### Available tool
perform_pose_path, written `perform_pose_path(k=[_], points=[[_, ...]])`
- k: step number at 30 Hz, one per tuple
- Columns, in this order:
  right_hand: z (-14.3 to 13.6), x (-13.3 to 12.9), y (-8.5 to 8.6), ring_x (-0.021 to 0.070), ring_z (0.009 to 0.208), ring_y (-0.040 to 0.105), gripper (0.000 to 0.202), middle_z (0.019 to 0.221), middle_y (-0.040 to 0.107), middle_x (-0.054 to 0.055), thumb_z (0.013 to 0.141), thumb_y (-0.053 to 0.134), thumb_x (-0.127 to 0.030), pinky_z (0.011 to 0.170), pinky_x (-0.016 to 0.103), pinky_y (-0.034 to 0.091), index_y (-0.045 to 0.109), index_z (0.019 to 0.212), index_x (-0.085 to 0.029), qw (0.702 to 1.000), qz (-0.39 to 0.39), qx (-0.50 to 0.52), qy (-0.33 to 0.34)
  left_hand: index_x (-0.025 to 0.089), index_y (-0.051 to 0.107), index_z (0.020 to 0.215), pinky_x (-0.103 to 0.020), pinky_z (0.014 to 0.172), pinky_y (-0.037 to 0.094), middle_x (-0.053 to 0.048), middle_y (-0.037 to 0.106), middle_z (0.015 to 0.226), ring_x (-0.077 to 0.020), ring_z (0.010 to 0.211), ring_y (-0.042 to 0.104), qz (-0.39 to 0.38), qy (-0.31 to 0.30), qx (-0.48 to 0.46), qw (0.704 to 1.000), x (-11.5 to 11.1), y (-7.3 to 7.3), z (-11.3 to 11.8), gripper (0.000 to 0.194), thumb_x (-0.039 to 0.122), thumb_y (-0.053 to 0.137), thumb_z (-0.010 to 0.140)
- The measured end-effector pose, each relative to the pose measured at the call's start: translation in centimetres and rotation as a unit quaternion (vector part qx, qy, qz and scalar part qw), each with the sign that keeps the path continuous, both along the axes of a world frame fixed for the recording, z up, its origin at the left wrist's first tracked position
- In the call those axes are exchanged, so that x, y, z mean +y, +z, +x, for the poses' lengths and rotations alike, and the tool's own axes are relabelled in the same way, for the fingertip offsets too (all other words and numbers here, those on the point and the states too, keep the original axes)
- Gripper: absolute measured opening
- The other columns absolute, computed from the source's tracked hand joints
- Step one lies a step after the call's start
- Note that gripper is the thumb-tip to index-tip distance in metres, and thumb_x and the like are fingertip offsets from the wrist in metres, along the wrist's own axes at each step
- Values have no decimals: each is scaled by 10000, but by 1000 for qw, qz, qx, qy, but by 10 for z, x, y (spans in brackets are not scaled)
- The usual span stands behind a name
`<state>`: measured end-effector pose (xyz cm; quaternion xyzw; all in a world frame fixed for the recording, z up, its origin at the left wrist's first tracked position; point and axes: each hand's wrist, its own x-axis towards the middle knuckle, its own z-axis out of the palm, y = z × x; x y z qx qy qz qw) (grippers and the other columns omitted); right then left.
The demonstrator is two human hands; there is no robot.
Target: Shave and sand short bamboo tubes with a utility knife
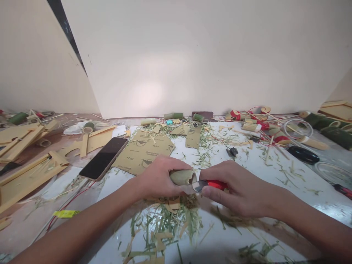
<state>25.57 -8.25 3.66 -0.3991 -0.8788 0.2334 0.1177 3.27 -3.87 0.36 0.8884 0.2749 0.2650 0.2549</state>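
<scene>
Item 1: bamboo piece (180, 177), short, hollow, pale green; in my L hand (161, 176), which is curled round it; long axis approx. 9-to-3 o'clock, open end w/ uneven rim facing 3, i.e. toward my R hand (236, 187); L hand nearer, R hand just beyond the open end.

Item 2: knife (217, 184), red handle; R hand closed on it, thumb & finger pinching nr the front; blade (188, 189) pointing approx. 9 o'clock, along near side of rim; contact w/ rim: can't tell.

Containers (clock from Item 1): wooden tray (27, 179), shallow, raised edges, at 9 o'clock; thin sticks in it; green tubes (335, 128), betw. 2 & 3; contents can't be made out.

Misc.: phone (104, 158), dark screen, betw. 9 & 10; sandpaper (148, 150), lge sheet, printed, at 10; red-wrapped bamboo parts (258, 125) w/ red wire, at 2; black oval object (303, 154), betw. 2 & 3; shavings (167, 216), green & tan, qty. large, betw. 6 & 7, on white sheet (239, 165).
</scene>
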Motion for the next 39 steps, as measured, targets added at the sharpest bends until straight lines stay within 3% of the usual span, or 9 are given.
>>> perform_pose_path(k=[6, 12, 16, 22, 23, 25, 27, 30, 39], points=[[-3, -4, 0, 104, 510, 343, 369, 555, 418, -43, 930, 444, -463, 526, 258, 211, 449, 673, -199, 999, 44, -24, 1, 170, 732, 827, -187, 608, 409, 16, 673, 675, -87, 591, 542, 20, -21, -10, 1000, -2, 3, 1, 189, 314, 730, 704], [1, -3, -3, 120, 530, 396, 367, 577, 485, -20, 922, 446, -469, 538, 259, 206, 501, 684, -195, 980, 187, -38, -48, 189, 729, 774, -201, 549, 372, 41, 610, 604, -83, 546, 469, 31, 49, 1, 998, -4, 3, 3, 131, 279, 710, 681], [3, 0, -4, 146, 545, 480, 354, 603, 566, -6, 930, 430, -467, 534, 259, 200, 551, 721, -207, 957, 266, -76, -89, 199, 717, 756, -197, 538, 361, 54, 594, 597, -84, 560, 484, -34, 100, 25, 994, -4, 9, 5, 124, 309, 696, 705], [28, 15, 3, 161, 495, 469, 384, 561, 562, 0, 916, 414, -528, 502, 263, 178, 571, 742, -224, 903, 338, -100, -247, 195, 696, 716, -206, 565, 384, 51, 605, 616, -102, 606, 531, -103, 153, 38, 982, -2, 14, 2, 132, 326, 683, 708], [31, 18, 4, 158, 487, 451, 395, 534, 526, -5, 917, 407, -537, 502, 264, 190, 550, 729, -220, 903, 326, -89, -266, 192, 693, 715, -209, 573, 387, 48, 607, 624, -105, 616, 535, -100, 156, 36, 982, -2, 13, 1, 139, 331, 684, 711], [31, 20, 5, 147, 496, 438, 405, 520, 474, -18, 934, 383, -526, 512, 265, 234, 502, 706, -214, 936, 254, -55, -238, 194, 696, 741, -213, 591, 392, 46, 620, 650, -108, 634, 545, -89, 149, 28, 984, -1, 12, 1, 156, 348, 691, 716], [24, 18, 3, 130, 513, 438, 405, 547, 466, -28, 954, 369, -500, 525, 260, 268, 471, 692, -208, 978, 145, -17, -150, 198, 700, 772, -214, 602, 396, 44, 634, 674, -109, 645, 553, -80, 121, 20, 989, 0, 10, 2, 172, 362, 702, 717], [9, 11, 0, 110, 527, 414, 411, 571, 452, -38, 963, 385, -481, 525, 248, 275, 427, 666, -200, 999, 21, 7, -40, 195, 702, 777, -211, 596, 398, 39, 640, 680, -108, 636, 551, -58, 81, 4, 995, 0, 7, 4, 167, 346, 717, 707], [-3, -5, 6, 98, 534, 376, 345, 582, 420, -49, 946, 446, -425, 537, 243, 264, 446, 688, -197, 1000, -17, 3, 16, 210, 743, 840, -220, 640, 431, 12, 686, 712, -116, 645, 572, -25, -22, -15, 999, 1, 5, 0, 173, 318, 743, 705]])
